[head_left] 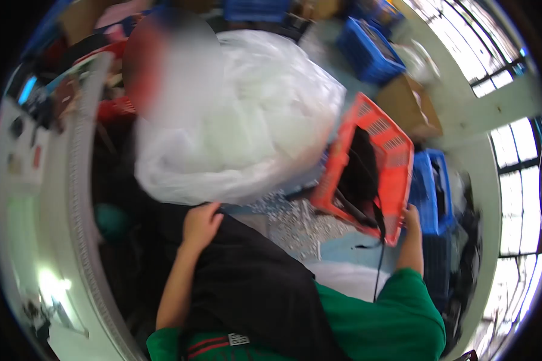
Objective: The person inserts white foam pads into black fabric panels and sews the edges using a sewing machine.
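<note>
Orange-red perforated plastic crate (397,174), its open mouth tilted, is seen at the right, just beside a blue plastic crate (426,195). Its walls would likely prove stiff and fairly light; the load within may add some drag. Soft, limp black fabric (360,171) is held between its walls, toward the left edge. Over the near edge a thin black strap (379,265) is hung, which could easily be snagged. At the right edge, close to the near corner, the rim is grasped by the right hand (411,216); a second hold would be best taken on the opposite rim. The left hand (203,225) is held half-curled over black cloth (247,271); whether any is pinched cannot be told.
</note>
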`<state>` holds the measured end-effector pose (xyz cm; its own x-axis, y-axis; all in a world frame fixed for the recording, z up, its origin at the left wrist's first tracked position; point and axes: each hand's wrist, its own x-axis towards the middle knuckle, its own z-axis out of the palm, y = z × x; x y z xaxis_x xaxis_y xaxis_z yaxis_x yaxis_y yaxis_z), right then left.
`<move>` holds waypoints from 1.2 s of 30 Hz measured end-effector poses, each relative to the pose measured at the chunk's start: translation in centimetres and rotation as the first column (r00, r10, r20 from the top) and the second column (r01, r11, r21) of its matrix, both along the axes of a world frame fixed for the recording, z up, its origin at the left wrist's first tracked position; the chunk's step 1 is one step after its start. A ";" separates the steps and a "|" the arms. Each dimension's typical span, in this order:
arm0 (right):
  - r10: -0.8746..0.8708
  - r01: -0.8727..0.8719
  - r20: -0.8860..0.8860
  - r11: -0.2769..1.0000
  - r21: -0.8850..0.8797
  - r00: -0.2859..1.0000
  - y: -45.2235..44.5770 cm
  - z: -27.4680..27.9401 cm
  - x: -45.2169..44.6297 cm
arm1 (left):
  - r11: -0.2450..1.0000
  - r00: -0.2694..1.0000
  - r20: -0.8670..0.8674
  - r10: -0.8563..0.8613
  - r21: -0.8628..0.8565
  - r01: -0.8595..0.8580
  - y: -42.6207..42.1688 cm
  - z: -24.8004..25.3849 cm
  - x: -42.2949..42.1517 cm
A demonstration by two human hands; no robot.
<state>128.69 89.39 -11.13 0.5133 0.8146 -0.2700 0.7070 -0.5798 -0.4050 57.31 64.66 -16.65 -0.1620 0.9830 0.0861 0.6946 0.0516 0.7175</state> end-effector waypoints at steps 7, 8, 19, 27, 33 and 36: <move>0.585 -0.814 0.566 0.420 0.401 0.581 9.9 12.1 -24.5 | 0.973 0.988 -0.020 0.151 0.177 -0.146 -6.8 1.4 -0.6; 0.624 -0.875 0.616 0.291 0.386 0.480 9.0 14.0 -30.6 | 0.965 0.985 0.035 0.168 0.197 -0.172 -8.2 1.7 -0.8; 0.761 -0.613 -0.301 -0.643 -0.458 -0.574 -12.9 3.9 -66.0 | 0.414 0.312 0.448 0.838 -0.150 -0.898 -28.4 -1.0 0.2; 0.622 -0.479 -0.589 -0.779 -0.405 -0.515 -10.4 -19.0 -75.7 | -0.570 -0.586 0.062 0.808 -0.174 -0.803 -34.1 -4.1 13.4; 0.077 0.138 -0.568 -0.935 -0.326 -0.819 -21.5 -22.3 -88.6 | -0.348 -0.875 0.457 0.157 -0.804 -0.483 -30.0 -36.4 35.0; -0.103 0.292 -0.546 -0.917 -0.272 -0.831 -27.5 -23.5 -89.9 | -0.429 -0.909 0.412 0.069 -0.810 -0.400 -28.7 -36.1 38.4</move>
<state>38.82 61.90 -34.65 -0.0615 -0.6957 -0.7157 -0.5655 0.6151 -0.5494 95.68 35.92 -52.72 -0.2353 -0.5108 -0.8268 -0.5646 -0.6206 0.5441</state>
